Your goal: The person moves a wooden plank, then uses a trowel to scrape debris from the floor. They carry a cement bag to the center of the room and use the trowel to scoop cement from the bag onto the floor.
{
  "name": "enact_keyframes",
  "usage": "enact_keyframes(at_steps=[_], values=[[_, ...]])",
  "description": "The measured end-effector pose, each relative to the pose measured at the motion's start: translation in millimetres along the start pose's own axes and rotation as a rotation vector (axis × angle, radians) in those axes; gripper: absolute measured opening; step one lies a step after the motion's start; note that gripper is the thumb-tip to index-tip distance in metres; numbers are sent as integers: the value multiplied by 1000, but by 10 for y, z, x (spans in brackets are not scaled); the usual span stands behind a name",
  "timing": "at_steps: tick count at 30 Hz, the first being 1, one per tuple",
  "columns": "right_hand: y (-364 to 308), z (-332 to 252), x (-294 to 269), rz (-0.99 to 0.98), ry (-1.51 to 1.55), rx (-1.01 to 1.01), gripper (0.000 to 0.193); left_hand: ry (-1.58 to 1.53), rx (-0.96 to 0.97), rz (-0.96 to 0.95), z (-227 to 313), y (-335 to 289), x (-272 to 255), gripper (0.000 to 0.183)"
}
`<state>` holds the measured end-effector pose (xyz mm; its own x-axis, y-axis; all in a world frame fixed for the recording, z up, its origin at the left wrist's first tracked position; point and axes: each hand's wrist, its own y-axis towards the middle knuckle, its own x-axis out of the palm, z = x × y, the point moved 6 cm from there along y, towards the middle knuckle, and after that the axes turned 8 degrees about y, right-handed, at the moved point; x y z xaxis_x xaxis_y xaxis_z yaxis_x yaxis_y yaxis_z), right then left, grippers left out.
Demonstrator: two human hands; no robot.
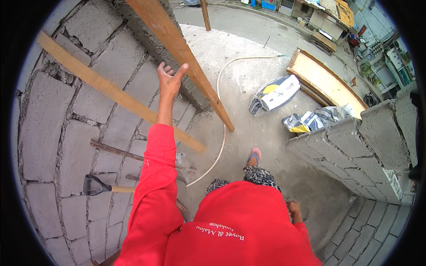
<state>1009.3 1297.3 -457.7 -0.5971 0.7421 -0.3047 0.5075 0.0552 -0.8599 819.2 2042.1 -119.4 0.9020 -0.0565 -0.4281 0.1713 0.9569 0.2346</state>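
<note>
My left hand (170,83) is raised beside a slanting wooden post (195,66). Its thumb stands apart from the slightly bent fingers, and nothing is in its grasp. In this view the thumb tip overlaps the post's edge; I cannot tell whether they touch. Below that hand, a lighter wooden plank (113,92) leans diagonally across the block wall (46,119). Down by my right hip hangs my right hand (294,210), partly covered by my red shirt. Its fingers are too hidden to show whether they hold anything.
A shovel handle (95,185) and a rusty bar (117,150) lean on the left. A pale hose (218,84) curves over the concrete floor. Sacks (275,94) and a shallow wooden trough (326,80) lie ahead right. A low block wall (350,146) borders the right.
</note>
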Motion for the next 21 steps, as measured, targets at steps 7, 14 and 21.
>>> enact_keyframes(at_steps=[7, 14, 21], values=[[555, -3357, -625, 48, 130, -489, 27, -113, 31, 125, -52, 549, 610, 76], [700, -3378, -347, 62, 247, -460, 28, -214, 56, 125, 61, 664, 688, 49], [380, -1632, 158, 96, 45, 187, 31, -197, -57, 82, 60, 821, 410, 42]])
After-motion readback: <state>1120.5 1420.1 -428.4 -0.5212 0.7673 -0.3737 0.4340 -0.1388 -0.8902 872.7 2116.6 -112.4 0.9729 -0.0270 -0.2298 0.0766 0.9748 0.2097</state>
